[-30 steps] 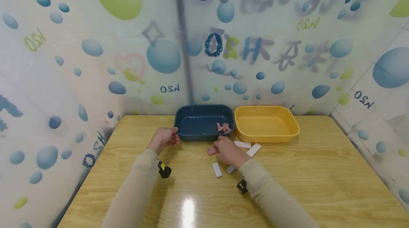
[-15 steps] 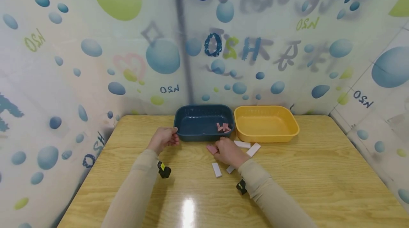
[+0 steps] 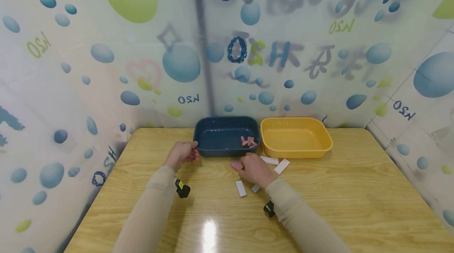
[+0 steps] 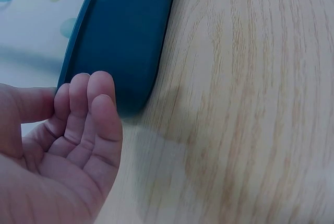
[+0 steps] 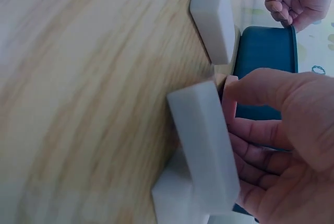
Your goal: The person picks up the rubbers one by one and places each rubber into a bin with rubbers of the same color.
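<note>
Reaching forward with both arms, wearing long beige sleeves (image 3: 146, 207) pretty much down to the wrists. Angling the left arm (image 3: 152, 198) slightly inward, and slanting the right arm (image 3: 303, 211) in on more of a diagonal. Pinching with the left hand (image 3: 182, 153), using thumb (image 4: 34, 104) and index finger, curling the other fingers loosely alongside and showing a good bit of palm in the left wrist view. Also pinching with the right hand (image 3: 257, 168), thumb against index finger, tucking the other fingers in just beside. Turning the back upward on that one, btw.
</note>
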`<state>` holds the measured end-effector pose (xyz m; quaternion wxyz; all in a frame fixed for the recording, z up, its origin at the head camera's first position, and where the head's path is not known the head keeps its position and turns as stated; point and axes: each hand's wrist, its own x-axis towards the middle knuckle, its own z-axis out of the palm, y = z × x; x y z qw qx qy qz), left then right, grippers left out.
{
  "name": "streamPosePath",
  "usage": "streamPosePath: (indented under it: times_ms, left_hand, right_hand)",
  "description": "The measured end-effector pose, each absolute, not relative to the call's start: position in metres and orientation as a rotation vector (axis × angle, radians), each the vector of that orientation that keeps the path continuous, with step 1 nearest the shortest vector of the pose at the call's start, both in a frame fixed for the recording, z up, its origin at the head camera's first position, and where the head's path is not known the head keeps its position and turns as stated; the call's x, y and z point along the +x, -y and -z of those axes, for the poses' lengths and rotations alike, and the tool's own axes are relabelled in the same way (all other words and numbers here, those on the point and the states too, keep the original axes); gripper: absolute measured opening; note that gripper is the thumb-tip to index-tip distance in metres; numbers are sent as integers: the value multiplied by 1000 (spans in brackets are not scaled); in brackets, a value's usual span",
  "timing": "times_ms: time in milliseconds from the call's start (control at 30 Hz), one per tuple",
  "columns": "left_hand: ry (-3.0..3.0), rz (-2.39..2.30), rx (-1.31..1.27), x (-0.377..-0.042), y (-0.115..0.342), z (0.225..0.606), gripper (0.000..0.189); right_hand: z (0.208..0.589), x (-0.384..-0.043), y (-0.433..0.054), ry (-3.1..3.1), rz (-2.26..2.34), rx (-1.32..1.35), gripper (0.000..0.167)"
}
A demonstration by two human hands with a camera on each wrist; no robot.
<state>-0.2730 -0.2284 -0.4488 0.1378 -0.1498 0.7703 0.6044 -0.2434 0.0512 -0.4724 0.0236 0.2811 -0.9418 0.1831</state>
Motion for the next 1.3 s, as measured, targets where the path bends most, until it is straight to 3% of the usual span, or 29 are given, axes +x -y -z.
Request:
streamPosePath:
  times_ms: [300,733,1300]
  left_hand:
    - [-2223,-1755,-427,-275,228,451,33]
    - [-2225,-1745,-437,-273,229,449,34]
    - [-2237,-1733,-435,-272,227,446,35]
  right_hand:
    - [461,-237,-60,2959,-756,769,26]
    - [447,-234,-66,2758,-722,955,14]
    - [440,-244,-63,2645,-745,941,13]
